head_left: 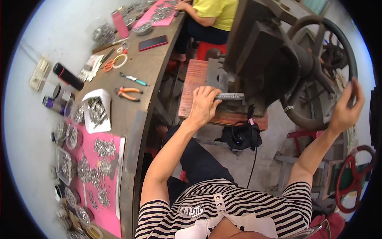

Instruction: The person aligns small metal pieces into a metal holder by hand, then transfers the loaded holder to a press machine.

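Observation:
My left hand is closed on one end of a narrow grey metal strip with a row of small marks or teeth along it. The strip reaches to the right over the bed of a dark, heavy hand press, at the front of a worn reddish wooden block top. The exact kind of strip is too small to tell. At the far right, my right hand has its fingers around the rim of the press's large dark handwheel.
A long workbench on the left bears pliers, scissors, a phone, a white tray and pink sheets with small metal parts. A co-worker in yellow sits beyond. A red handwheel stands lower right.

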The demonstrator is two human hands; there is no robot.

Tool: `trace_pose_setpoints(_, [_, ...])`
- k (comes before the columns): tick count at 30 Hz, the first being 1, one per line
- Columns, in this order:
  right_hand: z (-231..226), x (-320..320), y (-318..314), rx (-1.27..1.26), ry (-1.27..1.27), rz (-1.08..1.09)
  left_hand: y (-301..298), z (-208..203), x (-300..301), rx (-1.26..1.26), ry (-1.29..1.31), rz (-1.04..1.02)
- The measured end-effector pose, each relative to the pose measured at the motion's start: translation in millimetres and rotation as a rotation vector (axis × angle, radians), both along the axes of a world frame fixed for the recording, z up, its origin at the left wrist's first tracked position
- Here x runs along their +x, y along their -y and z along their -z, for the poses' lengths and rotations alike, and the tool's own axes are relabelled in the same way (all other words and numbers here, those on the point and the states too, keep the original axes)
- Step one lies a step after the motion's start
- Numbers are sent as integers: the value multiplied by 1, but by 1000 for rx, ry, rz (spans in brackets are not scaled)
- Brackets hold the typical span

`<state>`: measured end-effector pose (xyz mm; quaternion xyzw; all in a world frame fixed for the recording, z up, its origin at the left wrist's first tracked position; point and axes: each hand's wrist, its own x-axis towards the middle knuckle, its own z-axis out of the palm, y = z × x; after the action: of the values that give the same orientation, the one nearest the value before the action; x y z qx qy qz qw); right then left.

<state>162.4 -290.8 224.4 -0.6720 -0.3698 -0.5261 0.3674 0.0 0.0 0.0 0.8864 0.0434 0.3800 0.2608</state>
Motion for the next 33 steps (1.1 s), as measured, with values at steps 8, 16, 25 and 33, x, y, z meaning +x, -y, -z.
trace_pose_setpoints(8, [156, -120, -153, -818, -667, -985, 33, -5, -171, -45, 52, -553])
trace_pose_setpoints(16, [200, -275, -237, -951, -337, -1493, 98, 11, -353, -149, -69, -1093])
trace_pose_setpoints(25, [237, -383, -270, -1000, -129, -1656, 122, 27, -439, -252, -148, -1330])
trace_pose_setpoints(33, [255, -395, -275, -933, -154, -1677, 107, 24, -430, -142, -152, -1415])
